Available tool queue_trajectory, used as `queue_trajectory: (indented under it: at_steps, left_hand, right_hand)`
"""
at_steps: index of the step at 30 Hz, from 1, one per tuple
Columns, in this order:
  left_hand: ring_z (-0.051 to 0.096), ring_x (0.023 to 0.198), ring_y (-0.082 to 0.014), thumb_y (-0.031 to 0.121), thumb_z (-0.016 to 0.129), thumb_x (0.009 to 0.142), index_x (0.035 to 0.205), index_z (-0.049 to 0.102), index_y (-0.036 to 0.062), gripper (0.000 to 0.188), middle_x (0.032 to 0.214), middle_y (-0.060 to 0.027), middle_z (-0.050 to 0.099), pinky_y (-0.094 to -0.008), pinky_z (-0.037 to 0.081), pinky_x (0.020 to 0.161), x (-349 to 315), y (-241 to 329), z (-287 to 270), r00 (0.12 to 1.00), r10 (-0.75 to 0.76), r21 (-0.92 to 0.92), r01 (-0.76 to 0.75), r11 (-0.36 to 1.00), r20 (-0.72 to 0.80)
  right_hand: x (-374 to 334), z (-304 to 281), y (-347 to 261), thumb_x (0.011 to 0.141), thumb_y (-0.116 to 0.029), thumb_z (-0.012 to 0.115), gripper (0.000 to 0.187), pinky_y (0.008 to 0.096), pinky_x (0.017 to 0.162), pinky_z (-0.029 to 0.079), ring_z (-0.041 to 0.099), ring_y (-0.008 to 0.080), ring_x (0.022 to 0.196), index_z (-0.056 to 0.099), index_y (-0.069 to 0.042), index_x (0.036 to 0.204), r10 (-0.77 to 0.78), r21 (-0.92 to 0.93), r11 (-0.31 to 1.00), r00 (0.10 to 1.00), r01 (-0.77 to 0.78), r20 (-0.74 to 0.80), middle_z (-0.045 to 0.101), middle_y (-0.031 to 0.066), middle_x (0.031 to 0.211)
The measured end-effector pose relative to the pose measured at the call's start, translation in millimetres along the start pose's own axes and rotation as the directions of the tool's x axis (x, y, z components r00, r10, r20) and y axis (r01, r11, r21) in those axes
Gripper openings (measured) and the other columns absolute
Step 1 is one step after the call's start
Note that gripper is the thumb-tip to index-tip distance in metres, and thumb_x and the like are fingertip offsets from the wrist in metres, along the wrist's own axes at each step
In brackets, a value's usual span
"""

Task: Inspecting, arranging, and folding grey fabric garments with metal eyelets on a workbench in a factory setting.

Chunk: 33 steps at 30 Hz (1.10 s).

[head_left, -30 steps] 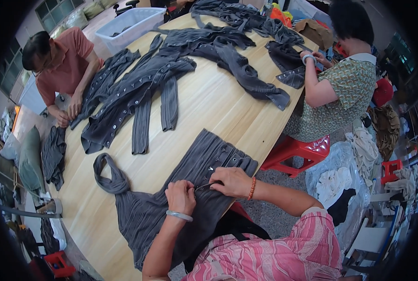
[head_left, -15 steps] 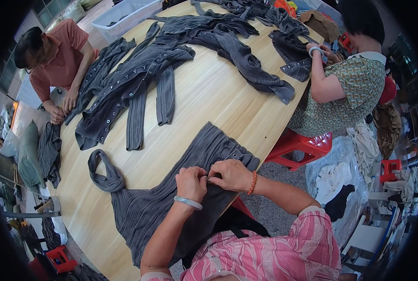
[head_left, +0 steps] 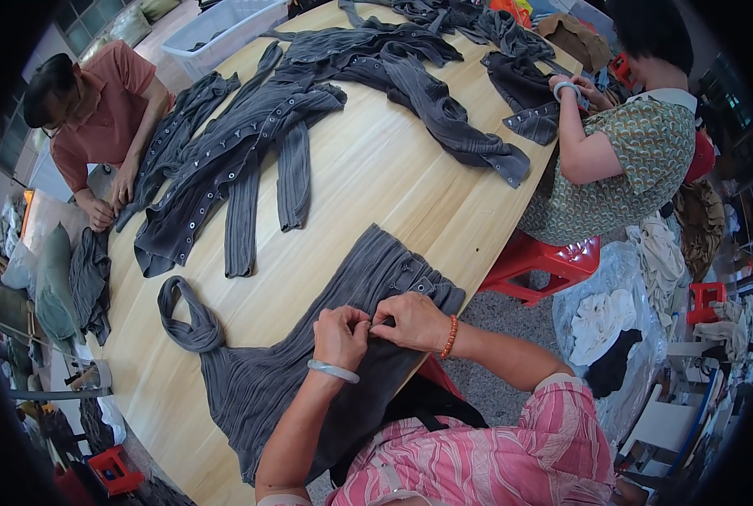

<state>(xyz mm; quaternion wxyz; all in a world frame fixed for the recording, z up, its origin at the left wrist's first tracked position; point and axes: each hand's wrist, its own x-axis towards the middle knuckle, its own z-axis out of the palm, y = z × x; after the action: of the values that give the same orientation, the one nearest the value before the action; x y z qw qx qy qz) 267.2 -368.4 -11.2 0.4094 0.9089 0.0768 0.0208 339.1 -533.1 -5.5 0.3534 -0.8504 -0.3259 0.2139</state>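
Note:
A dark grey ribbed garment [head_left: 258, 384] lies spread at the near edge of the table, with a looped strap or sleeve [head_left: 192, 320] at its left. My left hand [head_left: 339, 339] and my right hand [head_left: 413, 322] meet over its near edge, thumbs and fingers pinched on the cloth and almost touching each other. Any small fastener between the fingertips is too hidden to make out. Beyond my right hand, a metal ring or snap [head_left: 424, 285] shows on the garment's edge.
Several more dark grey garments [head_left: 216, 160] with rows of metal fasteners cover the far part of the wooden table [head_left: 376, 181]. A co-worker [head_left: 110, 110] works at the left, another [head_left: 625, 160] at the right. A red stool [head_left: 553, 266] stands beside the table.
My hands keep their pinch on the garment's edge, with only slight finger movement. The whole view has shifted a little; the garments lie as before.

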Motion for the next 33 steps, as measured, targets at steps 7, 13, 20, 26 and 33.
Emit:
queue_trajectory:
  at_steps: [7, 13, 20, 26, 33]
  left_hand:
    - [0.068, 0.065, -0.0261, 0.007, 0.067, 0.079, 0.081, 0.07, -0.0028, 0.01, 0.072, -0.0189, 0.068, -0.0336, 0.053, 0.064, 0.2, -1.7, -6.5, 0.971, -0.189, -0.165, 0.212, 0.963, 0.146]
    - [0.064, 0.065, -0.0331, 0.009, 0.067, 0.078, 0.079, 0.07, 0.0009, 0.008, 0.072, -0.0178, 0.067, -0.0401, 0.05, 0.067, -3.1, 3.0, -5.3, 0.988, -0.143, -0.065, 0.148, 0.987, 0.064]
    - [0.058, 0.082, -0.0311, 0.015, 0.072, 0.078, 0.083, 0.069, 0.0058, 0.011, 0.077, -0.0109, 0.065, -0.0422, 0.042, 0.075, 1.8, 11.0, 0.8, 0.997, -0.069, 0.066, 0.07, 0.995, -0.014]
    - [0.058, 0.09, -0.0308, 0.011, 0.072, 0.075, 0.088, 0.069, 0.0055, 0.015, 0.086, -0.0107, 0.068, -0.0417, 0.042, 0.08, 15.6, 19.6, 18.5, 0.999, 0.048, 0.223, -0.047, 0.974, 0.001]
    - [0.059, 0.087, -0.0333, 0.007, 0.068, 0.077, 0.083, 0.07, 0.0034, 0.007, 0.083, -0.0146, 0.068, -0.0435, 0.046, 0.08, 18.3, 24.1, 15.9, 0.997, -0.049, 0.11, 0.043, 0.993, 0.055]
  right_hand:
    - [-0.8, 11.0, -4.2, 0.076, -0.029, 0.074, 0.025, 0.0428, 0.078, 0.054, 0.068, 0.0332, 0.084, 0.071, -0.005, 0.083, 0.084, 0.009, 0.996, 0.996, -0.084, -0.002, 0.07, 0.0155, 0.083]
    - [-8.5, -6.6, -5.1, 0.079, -0.033, 0.073, 0.024, 0.0432, 0.076, 0.054, 0.068, 0.0322, 0.087, 0.07, -0.01, 0.086, 0.132, -0.122, 0.984, 0.991, -0.129, 0.017, 0.071, 0.0129, 0.086]
    - [-25.2, -22.7, 16.3, 0.086, -0.027, 0.066, 0.02, 0.0425, 0.076, 0.052, 0.063, 0.0337, 0.088, 0.069, -0.009, 0.094, -0.064, -0.081, 0.995, 0.997, 0.061, -0.038, 0.062, 0.0118, 0.092]
    - [-13.0, -24.8, 13.6, 0.083, -0.023, 0.067, 0.018, 0.0415, 0.077, 0.052, 0.065, 0.0323, 0.086, 0.07, -0.007, 0.09, -0.077, -0.088, 0.993, 0.996, 0.074, -0.036, 0.066, 0.0126, 0.087]
    - [1.5, -24.1, 14.1, 0.078, -0.028, 0.072, 0.022, 0.0421, 0.076, 0.054, 0.068, 0.0329, 0.085, 0.072, -0.007, 0.084, 0.083, -0.039, 0.996, 0.996, -0.083, 0.015, 0.07, 0.014, 0.085]
